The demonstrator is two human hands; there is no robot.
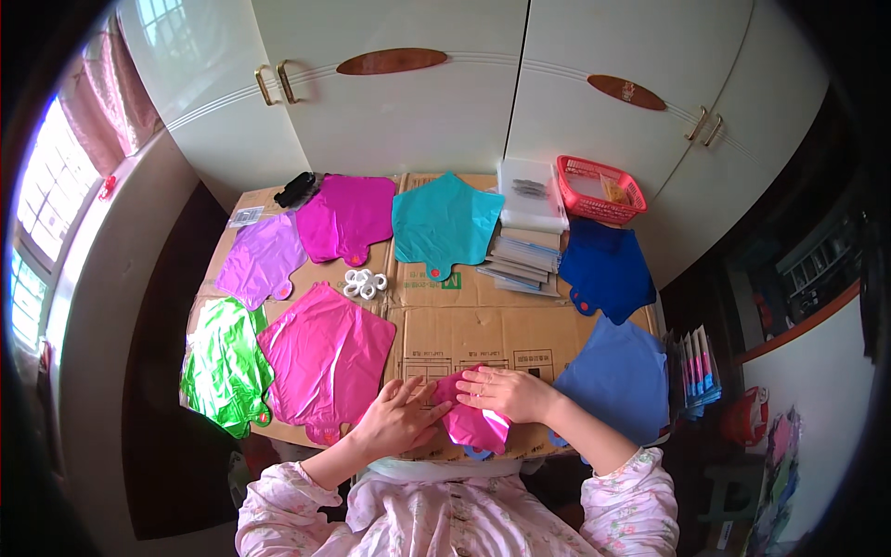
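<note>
A pink-magenta foil balloon, flat and partly folded, lies at the near edge of the cardboard-covered table. My left hand presses on its left side with the fingers stretched and spread. Across its top lies my right hand, fingers extended flat over the foil. A small blue tab shows below the foil. Beside my left forearm is a larger pink star-shaped foil balloon, spread flat. To the right of my right hand lies a light-blue one.
More flat balloons surround the work: green, lilac, purple, teal and dark blue. White ribbon rolls, stacked cards, clear bags, a red basket and a black bundle stand farther back.
</note>
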